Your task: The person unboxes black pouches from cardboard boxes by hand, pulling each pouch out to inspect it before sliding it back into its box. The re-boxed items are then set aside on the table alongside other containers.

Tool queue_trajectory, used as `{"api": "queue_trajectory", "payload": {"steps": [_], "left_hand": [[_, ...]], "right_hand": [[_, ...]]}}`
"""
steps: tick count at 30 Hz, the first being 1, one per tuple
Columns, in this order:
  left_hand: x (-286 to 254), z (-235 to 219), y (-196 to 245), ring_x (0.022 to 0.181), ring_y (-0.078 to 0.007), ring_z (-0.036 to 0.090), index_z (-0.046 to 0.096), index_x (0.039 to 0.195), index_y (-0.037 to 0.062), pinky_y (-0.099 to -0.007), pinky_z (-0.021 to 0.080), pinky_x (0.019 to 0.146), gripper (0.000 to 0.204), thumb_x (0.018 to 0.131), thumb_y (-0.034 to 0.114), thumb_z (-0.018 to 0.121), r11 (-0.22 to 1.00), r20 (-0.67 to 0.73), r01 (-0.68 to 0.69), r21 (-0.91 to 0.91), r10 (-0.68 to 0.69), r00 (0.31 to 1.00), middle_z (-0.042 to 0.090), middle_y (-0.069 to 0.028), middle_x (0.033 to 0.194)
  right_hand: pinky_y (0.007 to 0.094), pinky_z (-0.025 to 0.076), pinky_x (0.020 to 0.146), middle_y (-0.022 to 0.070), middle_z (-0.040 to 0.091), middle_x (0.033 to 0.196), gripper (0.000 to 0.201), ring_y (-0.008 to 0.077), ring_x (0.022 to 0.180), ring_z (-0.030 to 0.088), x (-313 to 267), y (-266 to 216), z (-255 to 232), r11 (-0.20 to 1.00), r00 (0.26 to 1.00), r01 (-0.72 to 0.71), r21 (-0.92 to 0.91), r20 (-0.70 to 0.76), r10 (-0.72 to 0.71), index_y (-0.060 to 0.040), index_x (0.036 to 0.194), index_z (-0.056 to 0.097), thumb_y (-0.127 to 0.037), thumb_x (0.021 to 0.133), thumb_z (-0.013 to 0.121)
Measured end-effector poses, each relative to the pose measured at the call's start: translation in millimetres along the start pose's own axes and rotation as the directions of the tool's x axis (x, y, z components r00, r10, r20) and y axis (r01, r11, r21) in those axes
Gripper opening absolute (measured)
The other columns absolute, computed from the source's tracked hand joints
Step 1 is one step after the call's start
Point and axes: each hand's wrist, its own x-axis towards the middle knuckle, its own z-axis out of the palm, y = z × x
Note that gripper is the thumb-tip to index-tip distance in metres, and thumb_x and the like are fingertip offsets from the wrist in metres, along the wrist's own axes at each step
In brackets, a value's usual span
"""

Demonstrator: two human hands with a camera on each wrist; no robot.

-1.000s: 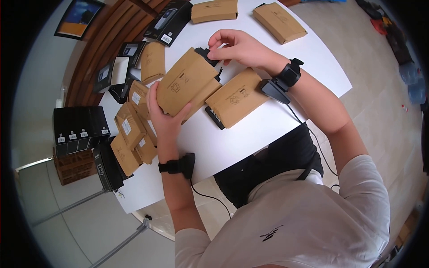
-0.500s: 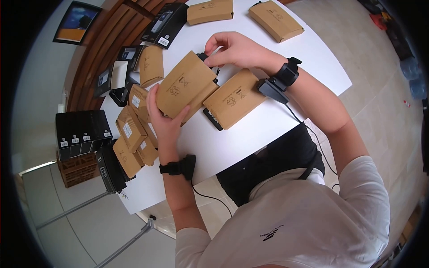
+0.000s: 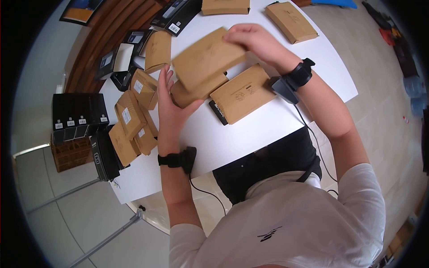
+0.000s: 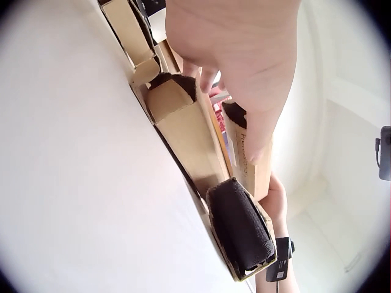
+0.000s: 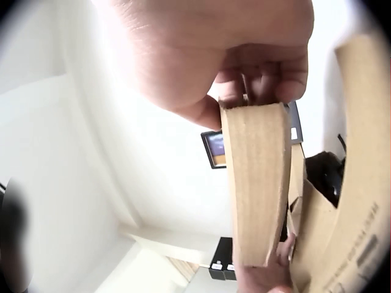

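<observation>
A brown cardboard box, blurred in the head view, is gripped at its far end by my right hand. In the right wrist view, thumb and fingers pinch that end of the box. My left hand spreads its fingers and extended thumb beside the box's near left end. Partly covered below the held box is another brown box. To its right lies a printed brown box with a black piece sticking out. A box end in the left wrist view contains dark ribbed material.
Several brown boxes are piled at the table's left, near black boxes and a black stack. More brown boxes lie along the far edge of the white table. Cables hang from both wrist cameras.
My right hand has left the black piece at the box's open end and grips the box itself. The box has moved away and turned, uncovering another below. My left hand has let go.
</observation>
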Motion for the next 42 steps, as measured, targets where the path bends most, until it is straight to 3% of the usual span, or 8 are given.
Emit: {"api": "queue_trajectory", "payload": {"steps": [4,11,20,25,28,31,34,42], "left_hand": [[1,-5,-11,0.141,-0.0324,0.037,0.033,0.149,0.0025,-0.0419,0.033,0.115,0.104,0.062,0.012,0.088,0.991,0.054,-0.009,0.134,0.001,0.999,0.037,-0.0188,0.151],[0,-4,-15,0.137,-0.0343,0.040,0.039,0.146,0.0005,-0.0405,0.036,0.114,0.097,0.063,0.018,0.088,0.964,0.155,0.005,0.267,-0.049,0.987,0.042,-0.0190,0.147],[-1,-9,-9,0.125,-0.0321,0.049,0.054,0.133,0.0029,-0.0406,0.041,0.107,0.080,0.061,0.015,0.086,0.957,0.177,-0.012,0.290,-0.042,0.983,0.054,-0.0147,0.133],[0,-12,-24,0.125,-0.0330,0.049,0.054,0.133,0.0039,-0.0413,0.040,0.107,0.078,0.063,0.019,0.086,0.942,0.187,-0.125,0.311,0.068,0.980,0.055,-0.0142,0.132],[0,-12,-25,0.126,-0.0331,0.049,0.054,0.134,0.0045,-0.0413,0.041,0.107,0.078,0.064,0.021,0.086,0.945,0.189,-0.078,0.316,0.018,0.982,0.054,-0.0142,0.132],[-1,-13,-18,0.127,-0.0327,0.048,0.054,0.134,0.0050,-0.0409,0.041,0.107,0.078,0.064,0.022,0.086,0.954,0.196,-0.036,0.299,-0.025,0.980,0.054,-0.0142,0.132],[-2,-13,-20,0.127,-0.0323,0.049,0.055,0.134,0.0058,-0.0403,0.041,0.107,0.078,0.065,0.023,0.086,0.953,0.191,-0.051,0.300,-0.008,0.982,0.054,-0.0139,0.132],[-2,-13,-18,0.127,-0.0319,0.048,0.055,0.134,0.0068,-0.0398,0.041,0.108,0.077,0.065,0.022,0.086,0.944,0.184,-0.039,0.327,-0.023,0.983,0.054,-0.0118,0.133]], "right_hand": [[0.0225,0.045,0.069,-0.0015,0.062,0.081,0.022,0.0070,0.074,0.057,10,0,-20,0.997,0.966,0.060,0.052,-0.256,-0.045,-0.0050,0.091,0.068,-0.026,0.095,0.063],[0.0250,0.045,0.061,-0.0011,0.063,0.075,0.028,0.0075,0.065,0.054,24,23,-34,0.985,0.989,-0.100,-0.139,-0.118,0.084,-0.0055,0.085,0.066,-0.032,0.094,0.065],[0.0307,0.047,0.064,0.0064,0.062,0.069,0.051,0.0161,0.064,0.056,4,7,-22,0.740,0.905,-0.050,-0.670,-0.345,-0.251,-0.0010,0.083,0.068,-0.052,0.088,0.066],[0.0203,0.041,0.059,-0.0025,0.061,0.069,0.039,0.0049,0.061,0.052,-84,-95,23,0.953,0.989,0.035,-0.300,0.149,0.010,-0.0078,0.084,0.069,-0.043,0.097,0.059],[0.0311,0.052,0.068,0.0060,0.069,0.080,0.021,0.0138,0.077,0.066,-148,-88,96,0.991,0.623,-0.124,0.051,0.781,0.038,-0.0015,0.094,0.067,-0.023,0.095,0.067],[0.0346,0.050,0.085,0.0194,0.068,0.115,0.045,0.0295,0.102,0.066,-186,-70,172,0.950,0.176,-0.129,-0.283,0.936,0.303,-0.0002,0.114,0.057,-0.041,0.097,0.061],[0.0315,0.046,0.085,0.0105,0.060,0.107,0.054,0.0192,0.100,0.057,-240,-12,251,0.859,-0.159,-0.511,-0.020,0.985,-0.071,0.0030,0.116,0.051,-0.046,0.096,0.061],[0.0295,0.047,0.082,0.0096,0.059,0.100,0.062,0.0167,0.096,0.056,-282,-27,266,0.807,0.131,-0.589,0.038,0.990,0.049,0.0036,0.117,0.051,-0.048,0.088,0.070]]}}
